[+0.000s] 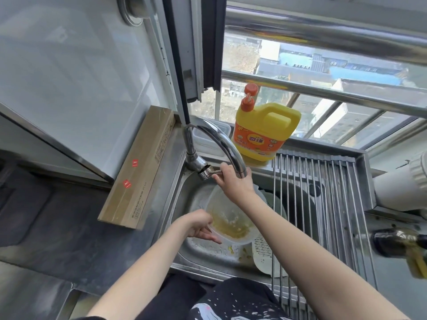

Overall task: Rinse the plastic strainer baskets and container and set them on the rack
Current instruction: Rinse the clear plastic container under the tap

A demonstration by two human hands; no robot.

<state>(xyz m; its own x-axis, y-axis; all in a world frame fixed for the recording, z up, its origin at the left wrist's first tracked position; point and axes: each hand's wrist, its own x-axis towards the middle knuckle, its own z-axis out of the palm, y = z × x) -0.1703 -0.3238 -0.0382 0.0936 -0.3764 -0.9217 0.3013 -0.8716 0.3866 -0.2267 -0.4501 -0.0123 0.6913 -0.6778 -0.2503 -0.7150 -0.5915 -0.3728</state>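
Note:
A clear plastic container (228,221) with yellowish residue inside sits tilted in the steel sink (196,249). My left hand (201,227) grips its left rim. My right hand (233,179) holds the faucet lever (209,173), just below the curved chrome spout (221,139). A white plastic strainer basket (263,252) lies in the sink to the right of the container, partly under the rack. The roll-up metal rack (323,204) spans the right half of the sink and holds nothing.
A yellow detergent bottle (263,132) with an orange pump stands on the ledge behind the sink. A long cardboard box (141,167) leans at the sink's left. A clear lidded box (208,137) sits behind the faucet. White pipe (402,183) at far right.

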